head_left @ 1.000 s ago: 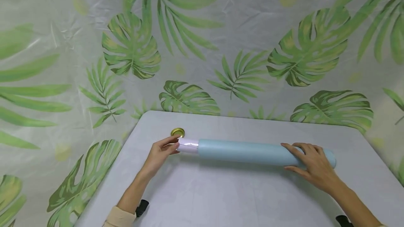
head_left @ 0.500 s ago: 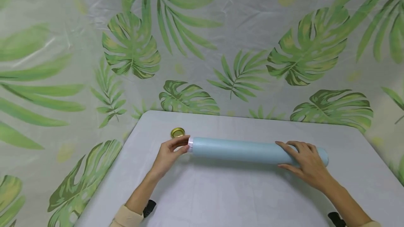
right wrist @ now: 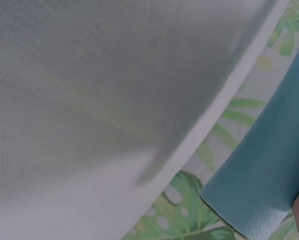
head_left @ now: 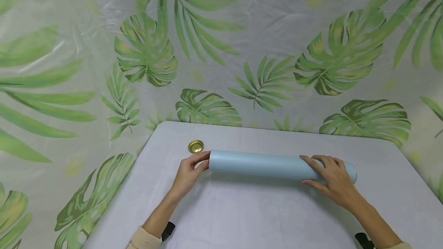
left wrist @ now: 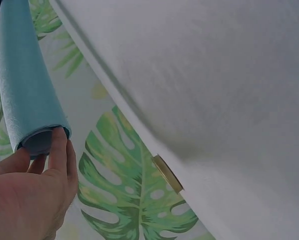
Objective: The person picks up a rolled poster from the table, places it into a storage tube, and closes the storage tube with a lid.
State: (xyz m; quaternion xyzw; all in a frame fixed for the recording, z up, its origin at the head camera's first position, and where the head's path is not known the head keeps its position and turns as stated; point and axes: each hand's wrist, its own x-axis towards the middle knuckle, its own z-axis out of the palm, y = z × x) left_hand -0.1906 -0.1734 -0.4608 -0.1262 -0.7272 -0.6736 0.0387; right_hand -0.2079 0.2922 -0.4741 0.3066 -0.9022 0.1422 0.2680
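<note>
A light blue roll (head_left: 256, 163) of sheet material lies level, close over the white table, spanning both hands. My right hand (head_left: 333, 180) grips it near its right end, thumb below and fingers over the top. At the open left end, my left hand (head_left: 189, 172) holds the rim between thumb and fingers. In the left wrist view the fingertips (left wrist: 58, 142) reach just inside the hollow mouth of the blue roll (left wrist: 29, 85), where an inner layer shows. The right wrist view shows the other end of the blue roll (right wrist: 259, 185), with part of a finger at its edge.
A round gold jar lid (head_left: 195, 146) lies on the white table (head_left: 263, 218) just beyond my left hand. A leaf-patterned sheet (head_left: 214, 49) hangs behind the table's far edge. Black straps circle both wrists.
The white shiny roll sticking out of the blue roll's left end has slid inside, out of sight. My left hand moved right with it; the right hand and blue roll shifted slightly left.
</note>
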